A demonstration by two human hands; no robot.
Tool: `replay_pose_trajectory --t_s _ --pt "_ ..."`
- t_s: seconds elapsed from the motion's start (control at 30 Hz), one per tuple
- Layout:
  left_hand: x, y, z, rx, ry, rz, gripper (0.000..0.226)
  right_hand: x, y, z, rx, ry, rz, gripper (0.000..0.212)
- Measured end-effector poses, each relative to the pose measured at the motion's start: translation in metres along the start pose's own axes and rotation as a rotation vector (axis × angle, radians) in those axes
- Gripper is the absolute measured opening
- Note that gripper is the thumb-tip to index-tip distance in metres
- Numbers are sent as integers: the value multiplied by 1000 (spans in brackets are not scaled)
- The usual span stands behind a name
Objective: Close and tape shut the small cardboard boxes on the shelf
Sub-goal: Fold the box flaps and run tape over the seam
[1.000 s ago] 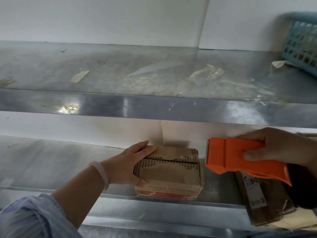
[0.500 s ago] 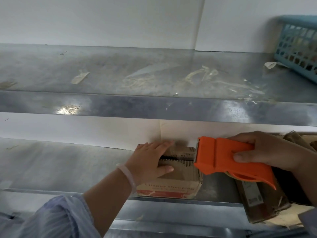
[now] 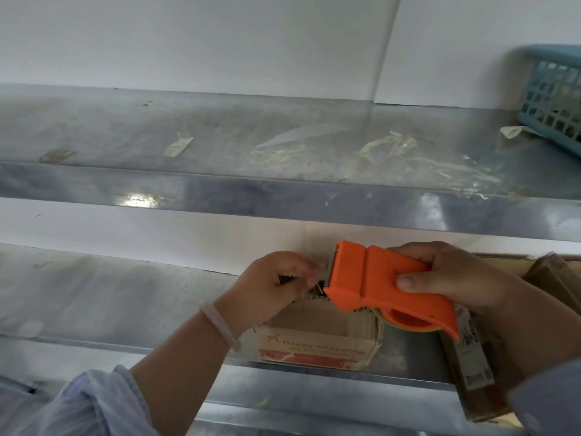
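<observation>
The small cardboard box (image 3: pixel 314 344) stands at the front edge of the lower shelf (image 3: pixel 110 303), at about 6 o'clock in the view. Its printed front face is turned toward the person, and its serrated top flaps are partly hidden under both hands.

The left hand (image 3: pixel 270 287) hovers over the box's top at 11 o'clock from its front face. Its fingers are curled and pinch a clear tape end (image 3: pixel 317 275) that is blurred and hard to make out. A pale bracelet (image 3: pixel 220 325) circles that wrist, and a light striped sleeve (image 3: pixel 94 404) shows at 7 o'clock.

Just at 3 o'clock of the left hand, the right hand (image 3: pixel 449 278) grips an orange tape dispenser (image 3: pixel 377 284). The fingers wrap over its top and the thumb presses its near side. The dispenser's cutting mouth points toward 9 o'clock, right against the left fingertips, and its body hangs over the box's right end.

At 4 o'clock of the box, a brown cardboard piece with a white label (image 3: pixel 471 357) lies on the same shelf.

The upper shelf (image 3: pixel 220 136) carries stuck tape scraps (image 3: pixel 179 146). A blue plastic basket (image 3: pixel 553 96) sits at 2 o'clock.
</observation>
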State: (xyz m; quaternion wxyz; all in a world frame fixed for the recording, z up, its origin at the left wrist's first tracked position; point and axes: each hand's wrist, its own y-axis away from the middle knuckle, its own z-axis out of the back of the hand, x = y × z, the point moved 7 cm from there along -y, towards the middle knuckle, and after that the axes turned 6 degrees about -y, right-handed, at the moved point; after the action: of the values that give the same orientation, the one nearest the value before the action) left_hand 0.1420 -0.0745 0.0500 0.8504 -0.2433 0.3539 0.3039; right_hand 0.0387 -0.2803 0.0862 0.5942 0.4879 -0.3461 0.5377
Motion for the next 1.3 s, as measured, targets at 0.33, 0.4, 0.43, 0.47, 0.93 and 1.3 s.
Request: replay_pose_trajectory --t_s 0.33,0.4,0.43,0.47,0.93,1.3 --pt "19 8 47 82 -79 191 16 4 -19 -31 59 87 -28 75" --pt "27 12 49 101 -39 258 16 3 -20 -36 71 85 -52 64" --pt "31 14 51 96 14 295 15 1 -20 -38 73 59 -70 57" --pt "35 17 52 92 73 331 15 -1 -21 -39 71 18 -91 53" --pt "50 19 65 -11 110 433 7 2 -35 -16 -30 -128 78 69" --pt "56 0 19 289 -145 293 23 -21 -38 9 -31 -199 -18 92"
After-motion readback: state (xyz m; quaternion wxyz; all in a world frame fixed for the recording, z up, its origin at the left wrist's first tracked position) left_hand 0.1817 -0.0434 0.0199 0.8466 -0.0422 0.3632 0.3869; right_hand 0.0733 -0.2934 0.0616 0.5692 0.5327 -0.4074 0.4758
